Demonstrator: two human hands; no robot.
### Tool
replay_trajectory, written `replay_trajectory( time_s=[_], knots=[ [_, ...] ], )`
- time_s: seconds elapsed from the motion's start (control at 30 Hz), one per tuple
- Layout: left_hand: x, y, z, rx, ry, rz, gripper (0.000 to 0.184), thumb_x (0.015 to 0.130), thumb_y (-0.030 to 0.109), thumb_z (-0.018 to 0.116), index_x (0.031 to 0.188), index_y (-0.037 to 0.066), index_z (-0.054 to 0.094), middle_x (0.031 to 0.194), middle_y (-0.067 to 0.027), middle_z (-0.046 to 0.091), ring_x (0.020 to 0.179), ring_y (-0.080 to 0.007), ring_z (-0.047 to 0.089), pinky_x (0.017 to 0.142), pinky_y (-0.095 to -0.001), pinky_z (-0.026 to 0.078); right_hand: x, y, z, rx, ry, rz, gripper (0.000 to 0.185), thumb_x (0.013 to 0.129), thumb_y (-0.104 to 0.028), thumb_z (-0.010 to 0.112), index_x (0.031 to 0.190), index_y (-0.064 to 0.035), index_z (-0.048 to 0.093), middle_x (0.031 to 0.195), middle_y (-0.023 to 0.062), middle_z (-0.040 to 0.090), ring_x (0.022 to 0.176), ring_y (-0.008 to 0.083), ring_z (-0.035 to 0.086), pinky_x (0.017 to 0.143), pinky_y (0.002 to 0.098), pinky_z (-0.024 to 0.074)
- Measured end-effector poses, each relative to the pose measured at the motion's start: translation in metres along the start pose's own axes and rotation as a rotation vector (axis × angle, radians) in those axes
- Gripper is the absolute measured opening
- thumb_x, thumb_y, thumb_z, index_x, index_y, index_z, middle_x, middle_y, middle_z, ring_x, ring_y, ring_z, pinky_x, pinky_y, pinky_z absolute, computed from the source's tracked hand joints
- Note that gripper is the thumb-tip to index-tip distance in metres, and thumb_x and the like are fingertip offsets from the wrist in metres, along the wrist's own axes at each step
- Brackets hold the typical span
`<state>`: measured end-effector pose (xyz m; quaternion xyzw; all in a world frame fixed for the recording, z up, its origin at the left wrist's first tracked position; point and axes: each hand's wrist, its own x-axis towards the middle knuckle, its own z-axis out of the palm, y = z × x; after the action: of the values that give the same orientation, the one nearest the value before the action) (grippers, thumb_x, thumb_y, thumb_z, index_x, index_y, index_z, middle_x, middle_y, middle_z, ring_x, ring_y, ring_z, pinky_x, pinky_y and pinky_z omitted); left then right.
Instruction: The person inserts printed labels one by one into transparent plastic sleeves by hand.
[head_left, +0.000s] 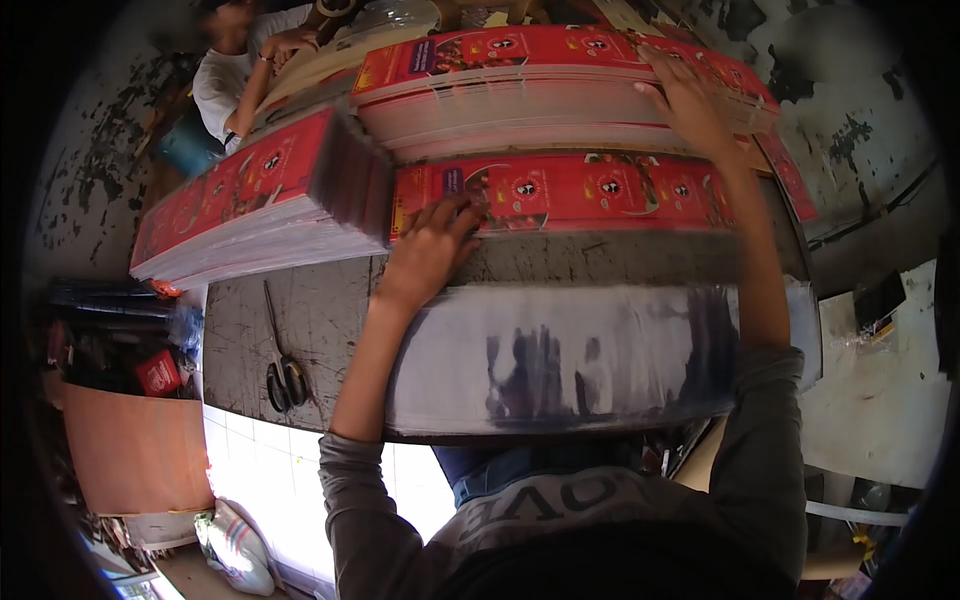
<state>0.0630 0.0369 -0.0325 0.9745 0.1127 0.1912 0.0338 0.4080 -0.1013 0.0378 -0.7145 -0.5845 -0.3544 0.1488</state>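
My left hand (436, 248) lies with its fingers spread over the left end of a long red printed sheet (590, 190) on the table. My right hand (688, 108) reaches to a tall stack of red printed sheets (480, 90) at the back. Its fingers stretch over the stack's top, and the thumb is apart, near the front edge. Whether it pinches a top sheet I cannot make out. A second stack of red printed sheets (240, 210) sits at the left, slanted. Closest to my body is a pile of clear, glossy plastic sheets (630, 350).
Black-handled scissors (286, 380) lie on the dark, scratched table (330, 300) at the left. Across the table, at the far left, is another person (235, 75) in a white shirt. A brown panel (135, 445) and a white sack (235, 545) stand below at the left.
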Motion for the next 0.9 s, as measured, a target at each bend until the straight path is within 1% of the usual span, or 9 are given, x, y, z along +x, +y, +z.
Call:
replay_trajectory(
  time_s=[0.13, 0.2, 0.23, 0.3, 0.43, 0.5, 0.7, 0.83, 0.9],
  knots=[
    [0.000, 0.000, -0.001, -0.012, 0.004, 0.001, 0.037, 0.078, 0.020, 0.062, 0.112, 0.013, 0.052, 0.113, -0.0075, 0.051, 0.104, -0.0267, 0.053, 0.088, -0.0403, 0.044, -0.005, 0.000, 0.008, -0.009, 0.114, 0.091, 0.040, 0.085, -0.036, 0.054, 0.115, -0.0109, 0.052, 0.110, 0.0081, 0.057, 0.104, 0.0273, 0.052, 0.091, 0.0435, 0.0367],
    [0.002, -0.001, -0.001, -0.022, 0.009, 0.003, 0.036, 0.078, 0.020, 0.062, 0.112, 0.013, 0.052, 0.112, -0.0076, 0.051, 0.104, -0.0269, 0.053, 0.088, -0.0403, 0.044, 0.002, 0.006, 0.002, 0.273, 0.101, 0.145, 0.033, 0.082, -0.036, 0.057, 0.105, -0.0122, 0.058, 0.104, 0.0059, 0.059, 0.097, 0.0263, 0.056, 0.087, 0.0463, 0.0387],
    [0.001, -0.001, -0.001, -0.016, 0.001, 0.000, 0.036, 0.078, 0.020, 0.062, 0.112, 0.013, 0.052, 0.113, -0.0076, 0.051, 0.104, -0.0270, 0.053, 0.088, -0.0405, 0.044, 0.004, 0.004, -0.002, 0.271, 0.096, 0.142, 0.033, 0.082, -0.036, 0.057, 0.105, -0.0122, 0.058, 0.104, 0.0059, 0.059, 0.097, 0.0263, 0.056, 0.087, 0.0463, 0.0387],
    [0.001, 0.000, -0.002, -0.012, -0.012, -0.007, 0.036, 0.079, 0.020, 0.062, 0.112, 0.013, 0.052, 0.113, -0.0076, 0.051, 0.103, -0.0272, 0.053, 0.088, -0.0406, 0.044, 0.008, -0.003, -0.009, 0.158, 0.062, 0.208, 0.032, 0.070, -0.027, 0.073, 0.084, -0.0043, 0.056, 0.082, 0.0073, 0.059, 0.085, 0.0244, 0.056, 0.073, 0.0340, 0.0437],
    [0.000, 0.001, -0.002, -0.031, -0.011, -0.023, 0.033, 0.079, 0.015, 0.062, 0.110, 0.010, 0.053, 0.115, -0.0080, 0.051, 0.104, -0.0290, 0.053, 0.088, -0.0404, 0.045, 0.011, -0.004, -0.013, 0.061, -0.028, 0.190, 0.036, 0.070, -0.030, 0.072, 0.092, -0.0048, 0.058, 0.081, 0.0078, 0.058, 0.085, 0.0244, 0.056, 0.073, 0.0325, 0.0449],
    [0.000, 0.000, -0.005, -0.042, 0.008, -0.013, 0.034, 0.079, 0.015, 0.062, 0.111, 0.010, 0.053, 0.116, -0.0081, 0.051, 0.104, -0.0294, 0.053, 0.088, -0.0404, 0.045, 0.013, -0.008, -0.014, 0.261, 0.176, 0.050, 0.035, 0.076, -0.030, 0.067, 0.101, -0.0069, 0.059, 0.089, 0.0091, 0.060, 0.091, 0.0252, 0.057, 0.077, 0.0321, 0.0453],
    [0.000, 0.001, -0.003, -0.031, -0.020, -0.021, 0.036, 0.079, 0.015, 0.062, 0.113, 0.011, 0.052, 0.118, -0.0074, 0.050, 0.106, -0.0291, 0.052, 0.089, -0.0403, 0.045, 0.002, 0.008, 0.012, 0.139, 0.105, 0.104, 0.031, 0.085, -0.030, 0.056, 0.110, -0.0110, 0.058, 0.109, 0.0068, 0.060, 0.105, 0.0237, 0.054, 0.083, 0.0339, 0.0435],
    [0.001, 0.000, -0.004, -0.072, -0.016, -0.023, 0.036, 0.079, 0.015, 0.062, 0.114, 0.011, 0.052, 0.119, -0.0069, 0.050, 0.107, -0.0288, 0.051, 0.090, -0.0407, 0.043, 0.002, 0.012, 0.005, 0.189, 0.153, 0.046, 0.031, 0.085, -0.030, 0.056, 0.109, -0.0125, 0.059, 0.106, 0.0066, 0.061, 0.100, 0.0245, 0.056, 0.085, 0.0340, 0.0416],
    [0.001, -0.001, -0.006, -0.085, -0.007, -0.024, 0.036, 0.079, 0.015, 0.062, 0.113, 0.011, 0.052, 0.119, -0.0068, 0.050, 0.107, -0.0288, 0.051, 0.091, -0.0408, 0.043, 0.003, 0.011, -0.002, 0.135, 0.152, 0.016, 0.025, 0.084, -0.029, 0.057, 0.102, -0.0128, 0.062, 0.099, 0.0056, 0.063, 0.092, 0.0237, 0.059, 0.085, 0.0338, 0.0407]
  ],
)
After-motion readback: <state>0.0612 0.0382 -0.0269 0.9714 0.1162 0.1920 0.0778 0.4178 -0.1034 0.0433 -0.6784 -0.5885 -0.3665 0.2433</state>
